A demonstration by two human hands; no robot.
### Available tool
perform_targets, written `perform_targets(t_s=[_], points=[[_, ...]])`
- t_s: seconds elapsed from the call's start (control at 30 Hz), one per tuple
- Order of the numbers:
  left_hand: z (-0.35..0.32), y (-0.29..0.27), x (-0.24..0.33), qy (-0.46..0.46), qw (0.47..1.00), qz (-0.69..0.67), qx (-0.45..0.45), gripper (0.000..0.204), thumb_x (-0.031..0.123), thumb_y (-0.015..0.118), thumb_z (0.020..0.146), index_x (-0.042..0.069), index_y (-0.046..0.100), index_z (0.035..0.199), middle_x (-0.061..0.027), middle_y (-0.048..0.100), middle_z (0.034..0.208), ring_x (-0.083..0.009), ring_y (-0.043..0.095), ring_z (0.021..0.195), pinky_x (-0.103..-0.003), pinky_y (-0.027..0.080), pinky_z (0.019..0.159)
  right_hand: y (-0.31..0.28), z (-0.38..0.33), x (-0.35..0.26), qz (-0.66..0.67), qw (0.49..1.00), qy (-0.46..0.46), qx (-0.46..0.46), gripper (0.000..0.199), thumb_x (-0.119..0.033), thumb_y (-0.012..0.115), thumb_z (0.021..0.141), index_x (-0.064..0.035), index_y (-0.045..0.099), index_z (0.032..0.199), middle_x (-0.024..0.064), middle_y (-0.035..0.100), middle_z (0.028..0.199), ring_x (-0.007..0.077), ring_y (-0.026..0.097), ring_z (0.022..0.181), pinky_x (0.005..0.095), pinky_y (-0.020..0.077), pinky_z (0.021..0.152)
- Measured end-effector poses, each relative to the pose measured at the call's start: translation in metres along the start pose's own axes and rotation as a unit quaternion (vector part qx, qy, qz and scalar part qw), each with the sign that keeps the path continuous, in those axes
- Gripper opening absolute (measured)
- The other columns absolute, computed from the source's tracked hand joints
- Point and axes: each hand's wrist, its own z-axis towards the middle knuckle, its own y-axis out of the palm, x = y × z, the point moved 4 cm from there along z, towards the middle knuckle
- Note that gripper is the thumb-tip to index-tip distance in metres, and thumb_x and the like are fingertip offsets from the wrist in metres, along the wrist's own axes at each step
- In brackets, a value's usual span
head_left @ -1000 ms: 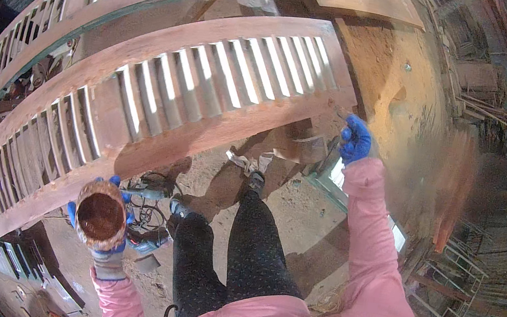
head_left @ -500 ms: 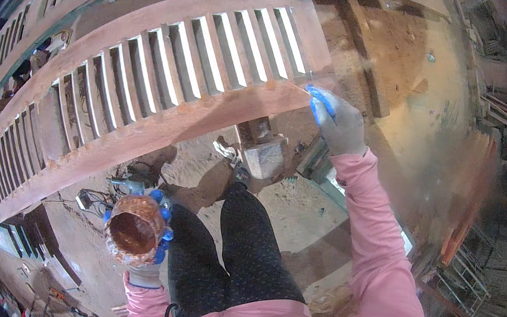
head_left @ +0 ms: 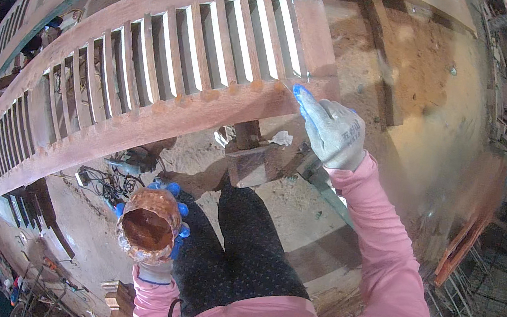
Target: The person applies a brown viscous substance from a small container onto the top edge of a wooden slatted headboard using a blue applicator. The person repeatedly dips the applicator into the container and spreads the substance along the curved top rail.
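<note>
My left hand, in a grey glove with blue fingertips, is wrapped round a crusted round pot with reddish-brown stuff inside. The pot is tipped so its mouth faces up at me. A long slatted wooden panel lies across the view, with patches of orange-brown along the near rail at the slat ends. My right hand, gloved alike, reaches to that rail near the panel's right end. Its fingers are pressed together, and a thin thing, too small to name, seems to stick out from the fingertips toward the rail.
Behind lies a second slatted panel. A block-like support stands under the near panel. Cables and a tool lie on the sandy ground at left. Reddish boards and a metal rack are at right.
My right hand's fingertips have shifted left along the rail, away from the panel's corner. My left hand and the pot sit slightly farther right in view. The view itself has shifted a little.
</note>
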Motion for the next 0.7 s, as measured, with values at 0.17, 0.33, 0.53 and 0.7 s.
perform_targets(t_s=[0.17, 0.33, 0.53, 0.7], points=[[-0.004, 0.006, -0.005, 0.071, 0.971, -0.211, 0.088, 0.082, 0.061, 0.056, 0.101, 0.009, 0.034, 0.16, -0.0305, 0.024, 0.167, -0.0636, 0.039, 0.14, -0.083, 0.043, 0.101, -0.004, -0.008, -0.001, -0.013, 0.999, -0.006, -0.037, 0.061, -0.012, 0.074, 0.081, -0.0154, 0.066, 0.141, 0.0032, 0.063, 0.075, 0.0237, 0.064, 0.065, 0.0388, 0.0515, 0.057], [-0.001, 0.006, -0.004, 0.072, 0.991, -0.081, 0.079, 0.082, 0.062, 0.056, 0.101, 0.01, 0.035, 0.16, -0.0302, 0.025, 0.167, -0.0636, 0.041, 0.138, -0.083, 0.044, 0.1, -0.005, 0.003, 0.006, -0.005, 1.0, 0.005, -0.018, 0.053, -0.003, 0.074, 0.085, -0.0141, 0.069, 0.137, 0.0047, 0.064, 0.075, 0.024, 0.063, 0.061, 0.0378, 0.0508, 0.055], [-0.007, -0.016, 0.008, 0.063, 0.995, 0.058, 0.046, 0.082, 0.061, 0.056, 0.101, 0.009, 0.035, 0.16, -0.0303, 0.025, 0.166, -0.0632, 0.042, 0.138, -0.081, 0.045, 0.1, -0.009, -0.007, 0.004, 0.044, 0.999, 0.012, -0.014, 0.058, -0.002, 0.074, 0.083, -0.0142, 0.068, 0.139, 0.0043, 0.065, 0.075, 0.0237, 0.062, 0.061, 0.0373, 0.0514, 0.056], [0.009, 0.004, -0.008, 0.026, 0.991, 0.131, 0.019, 0.08, 0.056, 0.059, 0.101, 0.008, 0.034, 0.16, -0.0275, 0.03, 0.165, -0.0561, 0.045, 0.139, -0.077, 0.047, 0.103, -0.007, 0.001, 0.001, -0.005, 0.999, 0.009, -0.035, 0.056, -0.001, 0.073, 0.083, -0.0134, 0.069, 0.138, 0.0065, 0.067, 0.077, 0.025, 0.064, 0.062, 0.0378, 0.0524, 0.058]])
